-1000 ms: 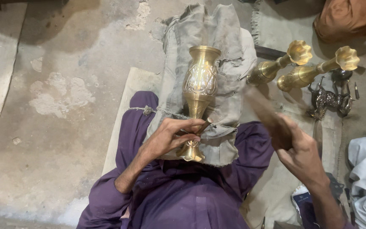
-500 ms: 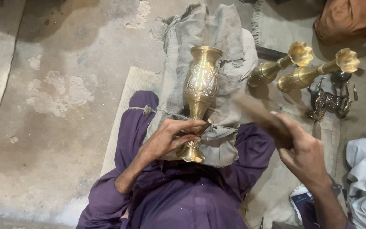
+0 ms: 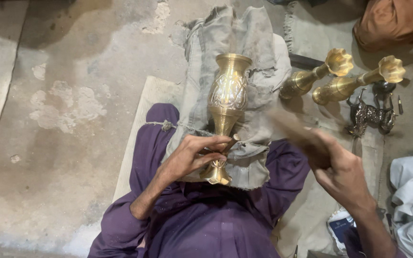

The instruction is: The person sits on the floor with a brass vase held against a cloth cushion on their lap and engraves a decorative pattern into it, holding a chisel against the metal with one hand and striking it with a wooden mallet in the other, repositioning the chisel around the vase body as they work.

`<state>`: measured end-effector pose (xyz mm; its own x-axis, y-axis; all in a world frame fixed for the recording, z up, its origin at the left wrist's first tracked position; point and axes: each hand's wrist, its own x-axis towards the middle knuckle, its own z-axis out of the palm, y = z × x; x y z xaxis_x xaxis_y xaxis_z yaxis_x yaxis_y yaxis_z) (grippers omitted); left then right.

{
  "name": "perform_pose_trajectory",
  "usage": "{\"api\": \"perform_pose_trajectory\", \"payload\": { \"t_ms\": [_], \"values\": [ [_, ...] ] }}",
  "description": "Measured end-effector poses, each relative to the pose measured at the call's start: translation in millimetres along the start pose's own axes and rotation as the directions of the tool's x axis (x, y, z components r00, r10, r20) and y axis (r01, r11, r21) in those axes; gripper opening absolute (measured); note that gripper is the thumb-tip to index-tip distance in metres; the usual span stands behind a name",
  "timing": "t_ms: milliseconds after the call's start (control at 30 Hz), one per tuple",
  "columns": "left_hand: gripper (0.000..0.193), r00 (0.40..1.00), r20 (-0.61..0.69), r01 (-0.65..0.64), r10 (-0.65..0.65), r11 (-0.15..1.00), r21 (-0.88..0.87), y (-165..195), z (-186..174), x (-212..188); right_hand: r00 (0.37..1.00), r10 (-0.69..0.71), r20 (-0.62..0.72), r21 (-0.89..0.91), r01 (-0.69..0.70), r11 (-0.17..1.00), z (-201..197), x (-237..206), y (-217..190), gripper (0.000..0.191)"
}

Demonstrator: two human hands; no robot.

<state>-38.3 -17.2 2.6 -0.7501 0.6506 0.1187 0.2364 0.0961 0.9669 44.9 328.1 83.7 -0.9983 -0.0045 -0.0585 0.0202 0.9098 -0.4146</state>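
Floor: I see bare, stained concrete [image 3: 72,71] filling the left half of the frame.
Clothing: purple garment [image 3: 206,224] across the bottom centre, covering the person's lap and arms.
Cloth: a grey, frayed cloth [image 3: 244,57] runs from top centre down over the lap, under the work.
Vase: 1 engraved brass vase [image 3: 226,102] lies on that cloth at the centre of the frame, mouth toward the top, foot toward the person.
Spare vases: 2 more brass vases [image 3: 345,81] with scalloped mouths lie at upper right, side by side, well apart from the centre one.
Right hand: right hand [image 3: 342,169] at centre right, fingers wrapped around a wooden mallet [image 3: 295,134], which is blurred.
Left hand: left hand [image 3: 192,155] just below centre, fingers pinching a small punch [image 3: 230,142] against the vase's narrow stem.
Ornament: 1 dark metal figure [image 3: 369,114] at the right, beside the spare vases.
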Motion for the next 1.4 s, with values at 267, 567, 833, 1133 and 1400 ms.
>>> {"api": "perform_pose_trajectory", "payload": {
  "t_ms": [267,567,833,1133,1400],
  "values": [
    [0.047,0.998,-0.001,0.056,-0.056,0.998,-0.036,-4.4,2.2,-3.0,0.994,-0.105,-0.039,-0.096,0.101,0.99,-3.2,4.2,1.7,0.068],
    [0.047,1.0,-0.008,0.008,-0.008,1.0,-0.008,-6.9,2.7,-2.4,0.997,-0.068,0.024,-0.034,0.069,0.997,-6.5,3.1,-1.9,0.073],
    [0.046,0.999,-0.009,0.035,-0.036,0.998,-0.044,-4.3,2.0,-3.7,0.988,-0.14,0.063,-0.279,0.152,0.948,-8.9,4.7,-8.7,0.071],
    [0.048,1.0,-0.006,-0.02,0.02,1.0,-0.01,-11.7,4.0,-2.5,0.993,-0.082,0.085,-0.438,0.112,0.892,-7.8,4.0,0.7,0.064],
    [0.047,0.999,0.01,0.041,-0.041,0.999,-0.035,-10.8,4.6,-2.9,0.991,-0.125,0.049,-0.357,0.135,0.924,-9.7,3.8,0.6,0.064]
  ]
}}
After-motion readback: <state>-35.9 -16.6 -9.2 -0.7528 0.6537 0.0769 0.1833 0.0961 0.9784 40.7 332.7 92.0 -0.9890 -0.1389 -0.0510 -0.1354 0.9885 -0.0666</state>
